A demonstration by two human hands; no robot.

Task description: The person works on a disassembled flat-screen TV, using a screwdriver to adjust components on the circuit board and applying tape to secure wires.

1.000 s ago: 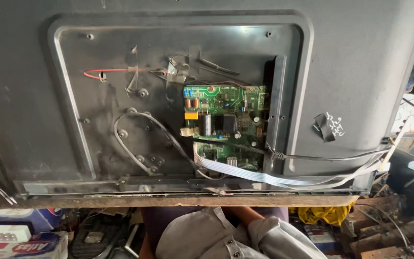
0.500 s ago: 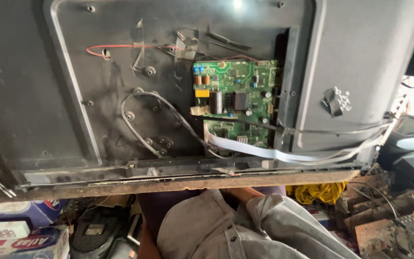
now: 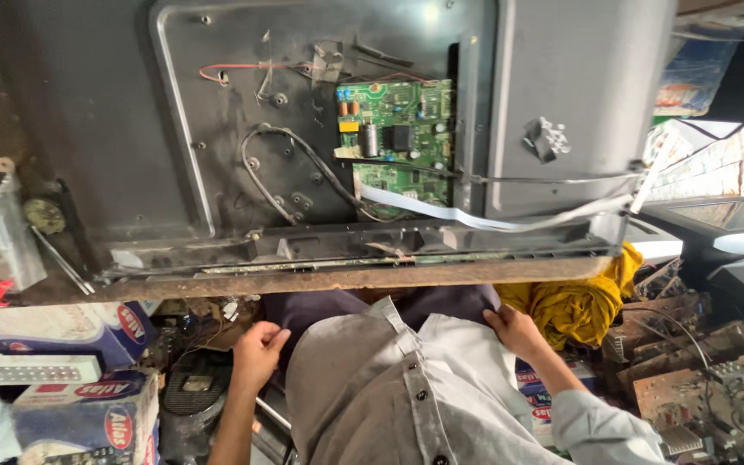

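Step in hand: by my reading, a pause in work on the opened TV back; neither hand is on it at this moment.
Left hand: down below the table edge, fingers loosely curled, holding nothing I can make out, just beside the grey shirt at the person's lap.
Right hand: also low, fingers pressed together against the shirt's cloth near the yellow rag; whether it pinches the cloth I cannot tell.
TV back: lies flat on the table, inner metal pan bared, its lower rim along the table's near edge.
Green board: fixed in the pan, right of middle, upright of the rim.
Ribbon cable: white, flat, runs from the board's lower edge out to the right over the rim.
Black wire: loops left of the board across the pan.
Red wire: thin, near the pan's top left.
Around: boxes lower left, spare circuit boards lower right.
Next move calls for: I judge a hand must rise from the lap to the board or the cable; the ribbon is thin and wants a light, straight pull.
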